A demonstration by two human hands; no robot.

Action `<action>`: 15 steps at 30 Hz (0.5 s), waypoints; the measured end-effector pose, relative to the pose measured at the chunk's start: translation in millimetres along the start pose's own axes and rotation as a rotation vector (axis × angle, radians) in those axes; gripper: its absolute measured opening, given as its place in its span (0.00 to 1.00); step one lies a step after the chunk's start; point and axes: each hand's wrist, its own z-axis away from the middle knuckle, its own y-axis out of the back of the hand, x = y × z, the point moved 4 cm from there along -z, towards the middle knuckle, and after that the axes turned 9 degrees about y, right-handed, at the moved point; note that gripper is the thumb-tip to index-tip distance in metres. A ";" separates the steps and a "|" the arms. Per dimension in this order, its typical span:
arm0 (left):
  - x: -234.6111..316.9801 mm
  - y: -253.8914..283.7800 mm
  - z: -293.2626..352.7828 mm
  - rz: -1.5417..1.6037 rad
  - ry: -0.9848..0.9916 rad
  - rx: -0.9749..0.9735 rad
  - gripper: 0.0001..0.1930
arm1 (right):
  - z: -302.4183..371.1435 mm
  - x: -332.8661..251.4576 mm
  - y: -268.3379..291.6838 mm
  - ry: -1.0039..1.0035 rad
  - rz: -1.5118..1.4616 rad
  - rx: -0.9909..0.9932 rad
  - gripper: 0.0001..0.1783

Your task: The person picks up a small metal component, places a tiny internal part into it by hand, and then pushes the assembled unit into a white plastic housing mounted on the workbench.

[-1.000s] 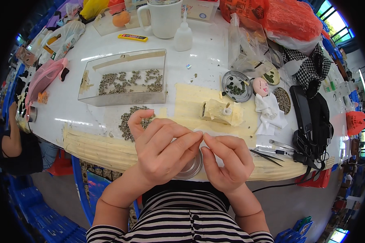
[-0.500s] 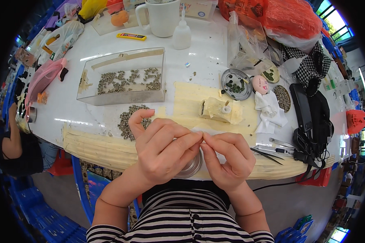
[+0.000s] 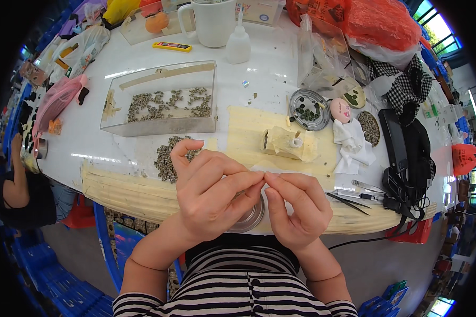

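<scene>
My left hand point(image 3: 211, 193) and my right hand point(image 3: 299, 206) meet fingertip to fingertip above the table's near edge. Both are pinched closed; whatever lies between the fingertips is too small or hidden to make out. Beneath them, partly covered, sits a round metal dish point(image 3: 250, 217). A pile of small grey-brown pieces point(image 3: 165, 161) lies just beyond my left hand. Past my right hand stands a block wrapped in yellowish tape point(image 3: 288, 143) with a small white roll on top. Black tweezers point(image 3: 349, 203) and a craft knife point(image 3: 362, 195) rest to the right.
A clear box point(image 3: 158, 127) holds more small pieces. Further back are a white mug point(image 3: 211, 24), a squeeze bottle point(image 3: 238, 46) and a yellow blade case point(image 3: 172, 47). On the right are a dish of dark green bits point(image 3: 316, 125), crumpled tissue point(image 3: 349, 140) and a black device with cables point(image 3: 402, 153).
Both hands keep nearly the same pose, fingertips together. The fingers shift only very slightly.
</scene>
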 end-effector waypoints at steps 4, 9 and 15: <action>2.0 0.9 2.1 -0.003 -0.017 -0.004 0.12 | 3.3 11.9 3.0 -0.225 -0.240 -0.022 0.10; 6.9 5.9 1.3 0.018 -0.047 -0.074 0.12 | 13.1 22.4 2.3 -0.568 -0.711 -0.031 0.07; 6.1 5.0 1.2 0.122 -0.083 -0.087 0.14 | 15.2 22.3 -0.4 -0.633 -0.966 -0.094 0.07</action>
